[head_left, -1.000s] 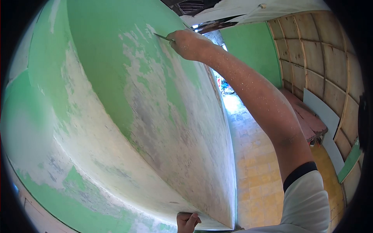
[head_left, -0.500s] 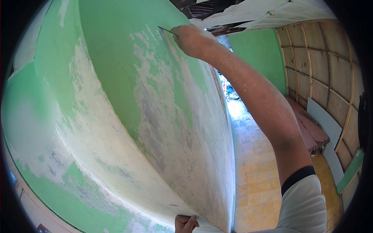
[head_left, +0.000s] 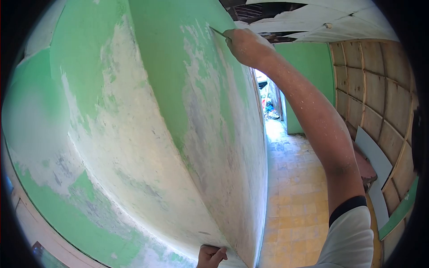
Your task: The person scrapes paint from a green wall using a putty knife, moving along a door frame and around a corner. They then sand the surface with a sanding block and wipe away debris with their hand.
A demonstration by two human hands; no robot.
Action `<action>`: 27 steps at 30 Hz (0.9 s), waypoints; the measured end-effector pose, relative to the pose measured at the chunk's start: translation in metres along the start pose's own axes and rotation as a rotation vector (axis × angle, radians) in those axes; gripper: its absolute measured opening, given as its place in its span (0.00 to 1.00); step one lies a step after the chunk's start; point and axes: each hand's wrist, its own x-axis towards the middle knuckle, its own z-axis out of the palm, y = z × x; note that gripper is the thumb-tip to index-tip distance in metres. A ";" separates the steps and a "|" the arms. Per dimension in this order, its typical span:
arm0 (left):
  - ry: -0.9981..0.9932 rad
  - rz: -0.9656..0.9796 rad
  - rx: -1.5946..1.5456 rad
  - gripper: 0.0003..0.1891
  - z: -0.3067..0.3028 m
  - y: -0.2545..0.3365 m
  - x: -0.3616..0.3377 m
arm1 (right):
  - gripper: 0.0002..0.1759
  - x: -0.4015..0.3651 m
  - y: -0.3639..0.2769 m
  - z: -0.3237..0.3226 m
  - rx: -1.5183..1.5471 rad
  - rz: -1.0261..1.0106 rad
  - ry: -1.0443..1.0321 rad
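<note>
My right hand (head_left: 250, 47) is raised at the top, closed around a thin scraper (head_left: 217, 31) seen almost edge-on. Its blade meets the green painted wall (head_left: 167, 58), beside a patch where the paint is gone and pale plaster (head_left: 210, 165) shows. Fine white flecks dot my right forearm. Low in the view, my left hand (head_left: 211, 256) is closed with curled fingers near the wall's corner edge; whatever it may hold is hidden.
To the right runs a yellow tiled floor (head_left: 290, 210) leading to a bright doorway (head_left: 271, 107). A wood-framed panel wall (head_left: 373, 85), a leaning pale board (head_left: 374, 156) and a reddish-brown piece of furniture (head_left: 364, 167) stand there. The ceiling (head_left: 353, 27) is broken in places.
The view has shifted, so the wall and my right hand appear farther right and more of the doorway shows. The scraper stays against the wall; my left hand remains low and closed.
</note>
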 end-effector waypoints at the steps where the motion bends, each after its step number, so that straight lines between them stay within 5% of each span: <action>1: 0.001 0.022 0.023 0.24 -0.001 0.001 0.000 | 0.16 0.009 0.002 0.006 0.007 0.001 0.026; 7: -0.142 -0.171 -0.048 0.20 -0.014 0.007 -0.001 | 0.17 0.023 0.012 0.019 0.015 -0.024 0.067; 23: -0.145 -0.180 -0.117 0.21 -0.012 0.009 -0.001 | 0.16 0.003 0.007 0.005 -0.048 -0.041 0.012; 27: -0.080 -0.053 -0.013 0.23 -0.003 0.002 -0.001 | 0.16 0.016 0.011 0.005 -0.123 -0.072 0.014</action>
